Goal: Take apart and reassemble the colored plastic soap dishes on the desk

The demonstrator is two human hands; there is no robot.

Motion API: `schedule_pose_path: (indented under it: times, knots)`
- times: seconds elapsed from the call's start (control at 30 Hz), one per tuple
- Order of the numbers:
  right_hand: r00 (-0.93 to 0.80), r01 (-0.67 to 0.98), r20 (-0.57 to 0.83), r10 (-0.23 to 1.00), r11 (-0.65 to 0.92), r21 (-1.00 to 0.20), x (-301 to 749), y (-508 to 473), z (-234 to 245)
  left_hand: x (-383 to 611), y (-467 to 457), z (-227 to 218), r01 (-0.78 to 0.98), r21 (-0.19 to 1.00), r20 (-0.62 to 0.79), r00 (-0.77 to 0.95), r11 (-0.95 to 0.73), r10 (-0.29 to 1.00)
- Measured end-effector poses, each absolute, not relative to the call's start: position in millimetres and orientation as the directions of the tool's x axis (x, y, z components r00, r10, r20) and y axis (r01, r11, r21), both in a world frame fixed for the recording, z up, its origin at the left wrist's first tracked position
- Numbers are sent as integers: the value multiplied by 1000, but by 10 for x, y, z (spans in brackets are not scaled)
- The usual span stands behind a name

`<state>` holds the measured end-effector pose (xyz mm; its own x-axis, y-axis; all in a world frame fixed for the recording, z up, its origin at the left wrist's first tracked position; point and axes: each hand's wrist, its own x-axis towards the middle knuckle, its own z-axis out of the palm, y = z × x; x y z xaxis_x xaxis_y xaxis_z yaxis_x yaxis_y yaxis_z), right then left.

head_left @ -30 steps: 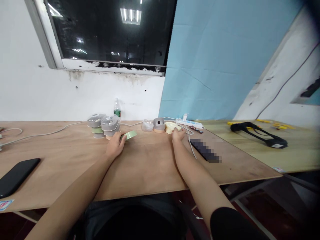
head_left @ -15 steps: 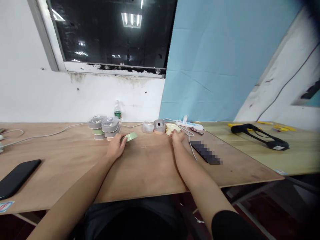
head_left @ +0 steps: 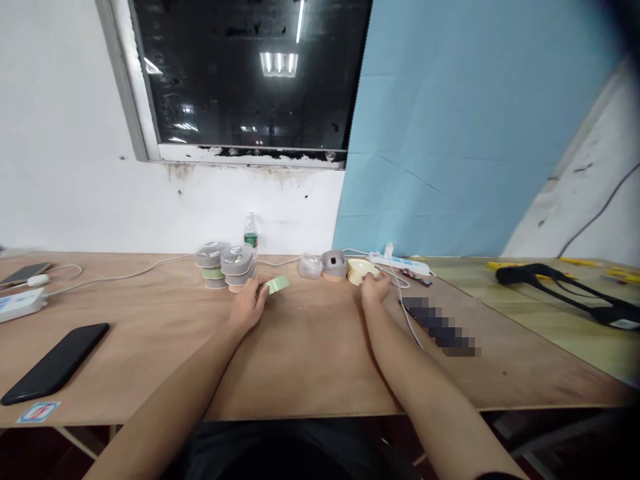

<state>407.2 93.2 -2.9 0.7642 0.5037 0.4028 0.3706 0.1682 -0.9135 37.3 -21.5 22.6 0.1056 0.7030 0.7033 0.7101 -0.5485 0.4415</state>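
Left hand [head_left: 247,308] grasping a green tape roll [head_left: 276,285] at the fingertips, over the table [head_left: 310,360]; right hand [head_left: 375,288] against a cream tape roll [head_left: 361,271] (grip cannot be told). Since the preceding views, mainly the camera has shifted.

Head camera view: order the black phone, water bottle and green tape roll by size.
Largest: the black phone, though it lies nearer the camera. Then the water bottle and green tape roll, too alike to rank.

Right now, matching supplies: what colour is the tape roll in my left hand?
Pale green tape roll, head view.
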Motion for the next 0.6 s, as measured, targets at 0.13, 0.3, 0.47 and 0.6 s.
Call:
schedule_pose_path:
  times: [0.13,0.3,0.47,0.6]
  knots:
    - [622,621,613,487,171,-765,3846,814,77,376,-228,238,714,423,715,115,-558,689]
    - [98,750,781,617,470,-466,3195,574,159,379,-241,246,735,376,716,156,-565,681]
    - [-357,614,750,557,745,-260,2580,272,131,378,-217,235,715,327,742,210,-618,636]
    - [-383,548,761,524,792,-270,2381,97,130,385,-207,227,673,300,773,243,-676,586]
